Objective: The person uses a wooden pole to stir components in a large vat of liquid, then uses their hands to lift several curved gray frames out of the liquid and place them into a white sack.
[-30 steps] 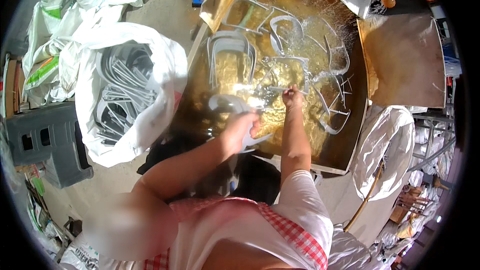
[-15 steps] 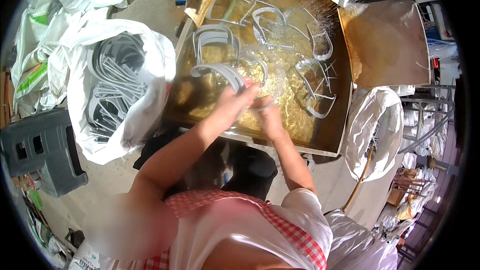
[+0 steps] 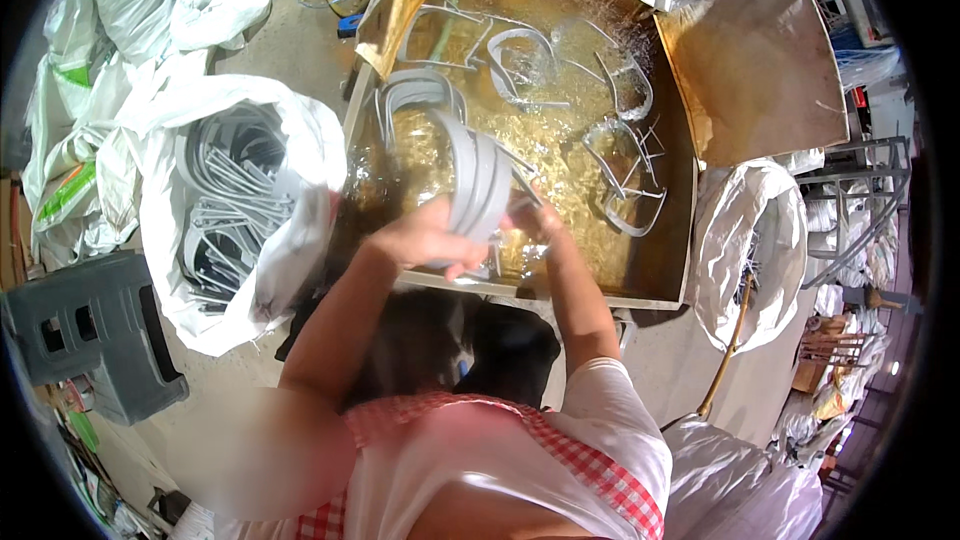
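Note:
A bundle of curved grey strips (image 3: 478,180) stands tilted over the near side of a shallow water basin (image 3: 640,302). My left hand (image 3: 425,238) is closed about the lower left side of the bundle, with its fingers bent beneath. On the other side my right hand (image 3: 537,224) has its fingers bent at the thin ends of the strips; its fingertips are partly hidden. Just behind the bundle lies a stack of similar grey strips (image 3: 425,87). More single pieces, such as a bent grey strip (image 3: 522,48) and another grey strip (image 3: 637,218), lie in the rippling water.
Left of the basin, a white sack (image 3: 318,130) holds many grey strips. A dark plastic stool (image 3: 100,285) stands beside it. At the right are a brown board (image 3: 755,80) and another white sack (image 3: 715,270) with a wooden stick (image 3: 735,340). A green hose (image 3: 447,15) enters the basin.
The bundle has swung from lying leftward to standing more upright, nearer to me. My left hand has moved left and toward me along it. My right hand has shifted slightly.

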Demonstrator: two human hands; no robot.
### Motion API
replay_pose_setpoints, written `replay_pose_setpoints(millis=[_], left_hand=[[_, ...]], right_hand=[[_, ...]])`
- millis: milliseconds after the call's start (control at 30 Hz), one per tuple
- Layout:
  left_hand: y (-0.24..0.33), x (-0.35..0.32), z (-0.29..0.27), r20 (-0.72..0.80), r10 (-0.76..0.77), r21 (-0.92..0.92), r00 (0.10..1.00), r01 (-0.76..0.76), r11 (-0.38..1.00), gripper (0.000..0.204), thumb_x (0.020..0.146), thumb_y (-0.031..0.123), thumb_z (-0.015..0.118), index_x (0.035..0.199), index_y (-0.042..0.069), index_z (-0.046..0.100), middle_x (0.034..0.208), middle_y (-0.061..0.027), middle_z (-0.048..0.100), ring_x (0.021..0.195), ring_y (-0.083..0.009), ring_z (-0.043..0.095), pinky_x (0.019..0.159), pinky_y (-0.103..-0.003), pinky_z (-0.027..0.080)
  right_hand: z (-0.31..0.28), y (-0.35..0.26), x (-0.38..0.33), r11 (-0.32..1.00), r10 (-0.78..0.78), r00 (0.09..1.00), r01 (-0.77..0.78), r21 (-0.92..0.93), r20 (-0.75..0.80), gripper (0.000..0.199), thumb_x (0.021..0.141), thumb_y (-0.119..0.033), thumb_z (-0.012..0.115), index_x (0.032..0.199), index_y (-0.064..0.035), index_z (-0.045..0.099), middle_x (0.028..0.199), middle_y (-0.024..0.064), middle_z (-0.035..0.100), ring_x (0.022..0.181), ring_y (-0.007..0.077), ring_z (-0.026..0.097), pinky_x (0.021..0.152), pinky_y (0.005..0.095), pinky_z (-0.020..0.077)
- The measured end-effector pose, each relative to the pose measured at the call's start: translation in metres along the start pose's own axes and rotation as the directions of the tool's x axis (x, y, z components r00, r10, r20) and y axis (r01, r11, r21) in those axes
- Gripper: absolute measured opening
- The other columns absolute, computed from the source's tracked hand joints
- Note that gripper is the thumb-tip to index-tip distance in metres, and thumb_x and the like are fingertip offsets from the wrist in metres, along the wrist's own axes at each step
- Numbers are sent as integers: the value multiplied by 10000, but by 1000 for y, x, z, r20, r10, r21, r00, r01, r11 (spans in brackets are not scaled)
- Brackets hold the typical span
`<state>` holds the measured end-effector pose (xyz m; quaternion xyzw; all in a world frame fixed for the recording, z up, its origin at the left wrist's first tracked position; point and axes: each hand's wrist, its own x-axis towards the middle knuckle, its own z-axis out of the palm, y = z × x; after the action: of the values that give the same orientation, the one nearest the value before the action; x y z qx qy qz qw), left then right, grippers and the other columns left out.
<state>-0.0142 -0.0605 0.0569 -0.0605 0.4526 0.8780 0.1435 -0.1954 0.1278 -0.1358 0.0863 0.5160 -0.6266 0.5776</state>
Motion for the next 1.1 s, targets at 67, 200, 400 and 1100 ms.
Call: replay_pose_setpoints(millis=[67,200,400,1100], left_hand=[[5,-5,-3,174,-34,27,984,30,999,460,657,20,590,1088,-66,453,651,-106,550,487,-147,521,435,-240,416],[4,-12,-9,279,-86,-16,956,94,995,457,644,76,666,1045,-67,501,629,-98,560,459,-128,516,418,-220,401],[20,-17,-11,276,-110,143,955,73,987,411,655,87,672,1016,-47,530,613,-84,564,445,-111,508,419,-210,396],[-33,45,7,-164,215,-442,963,-266,856,395,791,100,629,1131,-6,458,1018,-163,573,899,-270,607,784,-376,511]], right_hand=[[9,9,16,918,-136,986,160,-363,92,593,920,-487,243,1185,-6,467,1132,210,533,1100,314,480,994,394,326],[6,12,33,942,-193,977,160,294,88,649,888,-543,299,1232,-5,417,1164,219,508,1103,327,477,984,468,333],[-69,-50,14,292,-272,818,571,767,-506,434,897,-329,451,1055,75,430,1005,258,481,950,316,523,803,424,492],[74,-27,-123,-419,-301,557,652,-632,774,169,816,-193,534,937,-99,606,747,55,619,716,281,586,713,400,462]])
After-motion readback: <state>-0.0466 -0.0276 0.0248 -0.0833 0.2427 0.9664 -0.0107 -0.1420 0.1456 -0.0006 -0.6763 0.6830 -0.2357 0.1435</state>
